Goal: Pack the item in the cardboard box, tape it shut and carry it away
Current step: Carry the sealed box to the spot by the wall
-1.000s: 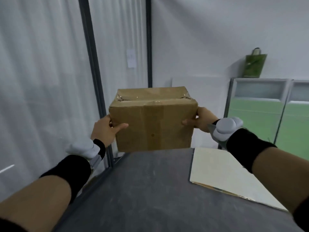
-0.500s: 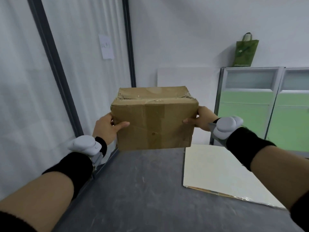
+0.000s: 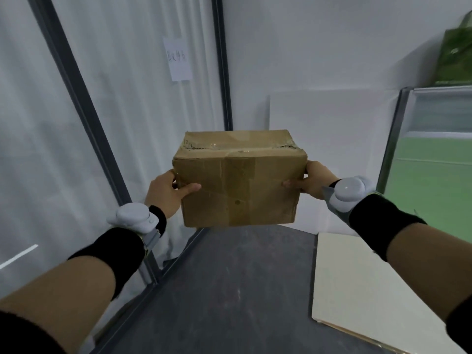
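Head camera looks forward and down, close.

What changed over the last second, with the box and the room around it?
The view swung left: the green bag and cabinet slid toward the right edge, and the paper note came toward the middle. Unchanged: left hand and right hand grip the taped box by its sides, above the table.

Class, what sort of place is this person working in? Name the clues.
Probably an office or storeroom: frosted glass partition, green-fronted cabinet, and a taped cardboard box held over a grey table.
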Demonstrator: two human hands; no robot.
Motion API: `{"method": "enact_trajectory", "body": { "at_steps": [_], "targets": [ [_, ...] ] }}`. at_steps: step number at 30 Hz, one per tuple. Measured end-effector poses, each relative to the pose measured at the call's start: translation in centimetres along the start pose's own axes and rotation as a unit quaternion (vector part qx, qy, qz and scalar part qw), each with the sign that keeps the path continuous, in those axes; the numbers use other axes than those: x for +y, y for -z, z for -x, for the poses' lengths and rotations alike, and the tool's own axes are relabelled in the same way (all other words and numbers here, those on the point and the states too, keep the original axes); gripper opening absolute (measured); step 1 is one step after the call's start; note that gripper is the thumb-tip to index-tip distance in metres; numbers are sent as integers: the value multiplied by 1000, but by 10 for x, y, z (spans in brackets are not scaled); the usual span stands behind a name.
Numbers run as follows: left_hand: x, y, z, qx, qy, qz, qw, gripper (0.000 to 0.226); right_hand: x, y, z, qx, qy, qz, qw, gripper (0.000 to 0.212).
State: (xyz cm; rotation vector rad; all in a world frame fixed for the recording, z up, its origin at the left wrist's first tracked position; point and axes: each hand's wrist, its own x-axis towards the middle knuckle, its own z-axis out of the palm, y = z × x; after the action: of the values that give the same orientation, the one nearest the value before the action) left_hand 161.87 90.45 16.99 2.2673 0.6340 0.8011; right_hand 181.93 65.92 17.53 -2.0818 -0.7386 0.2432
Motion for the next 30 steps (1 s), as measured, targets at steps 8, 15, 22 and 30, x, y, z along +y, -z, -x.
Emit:
{"method": "enact_trajectory", "body": {
  "at_steps": [8,15,22,30],
  "targets": [
    [-48,-44,-146,-37,-24,8,999,50,-1,-16,-121,46,-19,56,997,60],
    [-61,-84,-264,-57,-54,57,995,47,-6,-4,-226,87,-33,88,992,59],
    [-73,-145,-356,-31,-46,43,998,47,38,4,-345,61,-12,59,996,62],
    [-50,-211,-455,28,0,46,999,41,65,57,-503,-3,37,63,997,64]
  ]
}}
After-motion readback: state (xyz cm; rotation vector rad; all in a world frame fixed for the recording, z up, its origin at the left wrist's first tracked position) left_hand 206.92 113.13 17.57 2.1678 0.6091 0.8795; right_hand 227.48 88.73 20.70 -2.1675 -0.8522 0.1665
